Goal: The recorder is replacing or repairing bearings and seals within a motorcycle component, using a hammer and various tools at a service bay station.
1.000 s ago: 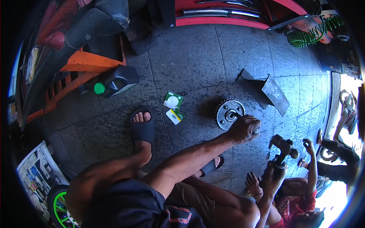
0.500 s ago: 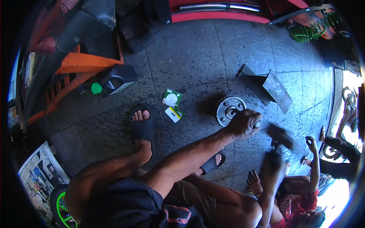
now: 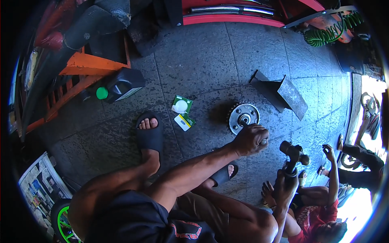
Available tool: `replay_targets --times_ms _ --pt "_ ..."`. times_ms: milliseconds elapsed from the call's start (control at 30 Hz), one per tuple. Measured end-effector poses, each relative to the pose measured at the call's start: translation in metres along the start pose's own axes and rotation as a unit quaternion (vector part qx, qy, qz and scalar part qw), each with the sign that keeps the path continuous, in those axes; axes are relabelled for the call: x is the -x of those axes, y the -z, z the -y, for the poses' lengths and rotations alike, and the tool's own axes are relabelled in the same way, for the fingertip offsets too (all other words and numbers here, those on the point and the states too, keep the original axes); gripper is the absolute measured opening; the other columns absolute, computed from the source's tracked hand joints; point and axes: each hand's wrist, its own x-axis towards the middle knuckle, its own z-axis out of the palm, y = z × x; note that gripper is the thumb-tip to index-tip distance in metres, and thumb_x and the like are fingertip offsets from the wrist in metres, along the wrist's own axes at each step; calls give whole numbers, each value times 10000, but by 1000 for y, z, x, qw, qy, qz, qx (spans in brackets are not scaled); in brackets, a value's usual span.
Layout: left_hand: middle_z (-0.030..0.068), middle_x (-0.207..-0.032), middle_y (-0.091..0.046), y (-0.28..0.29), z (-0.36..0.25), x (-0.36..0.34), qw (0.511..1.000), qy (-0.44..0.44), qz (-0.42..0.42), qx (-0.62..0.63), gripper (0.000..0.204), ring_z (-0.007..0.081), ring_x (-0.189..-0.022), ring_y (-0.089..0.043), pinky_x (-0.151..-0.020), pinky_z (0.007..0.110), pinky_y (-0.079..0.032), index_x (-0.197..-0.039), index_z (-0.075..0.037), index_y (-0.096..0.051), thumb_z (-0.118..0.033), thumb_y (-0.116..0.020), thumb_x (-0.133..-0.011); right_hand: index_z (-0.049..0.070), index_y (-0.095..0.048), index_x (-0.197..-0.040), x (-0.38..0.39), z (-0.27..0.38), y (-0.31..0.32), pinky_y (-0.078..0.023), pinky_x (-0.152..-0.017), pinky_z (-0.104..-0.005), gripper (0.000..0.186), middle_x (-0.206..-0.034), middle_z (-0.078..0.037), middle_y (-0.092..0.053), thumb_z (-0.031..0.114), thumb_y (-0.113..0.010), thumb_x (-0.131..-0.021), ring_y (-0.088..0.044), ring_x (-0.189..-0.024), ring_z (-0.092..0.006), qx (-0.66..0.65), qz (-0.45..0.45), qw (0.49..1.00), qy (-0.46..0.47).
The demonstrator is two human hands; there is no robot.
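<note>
My left hand (image 3: 252,139) is closed in a fist around a rod-like tool (image 3: 264,141), whose rounded end pokes out beside the thumb. Most of that rod is hidden in the fist. Just beyond the fist, a toothed metal wheel hub (image 3: 244,117) with a round centre bore lies on the floor. Whether the rod touches it I cannot tell. To the right and nearer, my right hand (image 3: 285,184) grips a hammer (image 3: 295,154), its head raised and apart from the left fist.
A bent metal sheet (image 3: 281,93) lies beyond the hub. Green-and-white packaging (image 3: 182,107) is left of it, near my sandalled foot (image 3: 149,131). A black bottle with a green cap (image 3: 127,83) stands by an orange frame (image 3: 91,67). A person in red (image 3: 316,218) sits close at right.
The hammer, blurred by motion before, now shows sharply, with its head turned and slightly lower. My left fist stays by the hub, and the whole view has shifted a little.
</note>
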Motion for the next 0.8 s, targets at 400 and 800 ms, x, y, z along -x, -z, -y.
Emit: replay_targets --times_ms 400,800 --pt "111 -764 -572 0 8 -2 1000 8 -10 6 208 325 -738 -616 -689 425 -494 -835 -64 -533 -57 -723 -750 12 -590 -1084 13 10 16 -499 -648 -283 239 -852 -106 -668 153 -659 -902 -632 -699 -208 -104 53 992 37" --pt "124 -720 -551 -9 -3 -9 1000 -20 1 13 196 337 -704 -597 -674 435 -476 -771 -58 -520 -63 -714 -738 -12 -584 -1006 2 -2 1 -501 -555 -345 172 -690 -74 -636 87 -670 -895 -617 -585 -174 24 -9 999 41"
